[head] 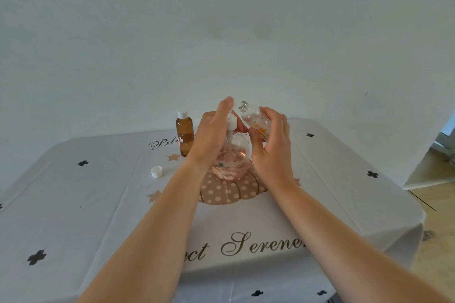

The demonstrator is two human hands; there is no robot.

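Observation:
A clear pump bottle (231, 158) with pinkish liquid stands on the table's middle. My left hand (214, 133) lies over its white pump head (231, 123), fingers wrapped round it, thumb pointing up. My right hand (270, 145) grips a small clear bottle (253, 119) with an orange label, tilted so its open neck points up and left, close to the pump head. Whether anything flows from the pump is hidden by the hands.
A brown bottle (185, 134) with a white cap stands at the back left. A loose white cap (156, 171) lies left of the pump bottle. The table wears a white cloth (98, 204) with black crosses and script. Wooden floor (438, 229) shows at the right.

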